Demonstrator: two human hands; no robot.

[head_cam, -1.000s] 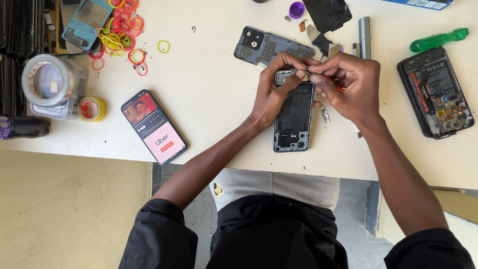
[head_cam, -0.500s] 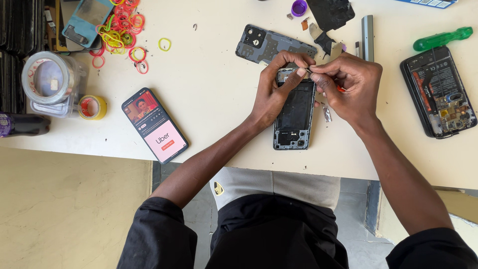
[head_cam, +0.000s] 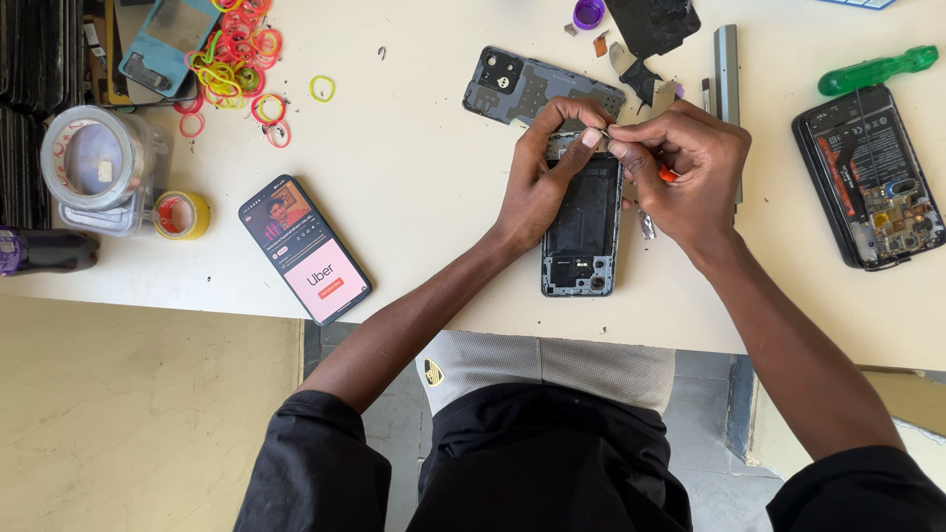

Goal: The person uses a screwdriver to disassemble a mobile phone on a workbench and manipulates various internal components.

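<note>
At centre, 12 o'clock end: opened phone point(head_cam: 581, 222) on surface point(head_cam: 414, 187).
Left hand point(head_cam: 540, 167): steadies the phone frame.
Right hand point(head_cam: 685, 167): pinches orange-tipped tool point(head_cam: 667, 174).
Risk: tool may slip, scratching inner parts.

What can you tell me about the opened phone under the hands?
The opened phone lies flat on the white table, its long side running away from the person, its near end close to the table's edge. Its back is off: a grey frame surrounds a large black panel, with small parts showing at the near end. The left hand steadies its far end from the left, while the right hand pinches a small tool with an orange part there. What the fingertips work on is hidden.
</note>
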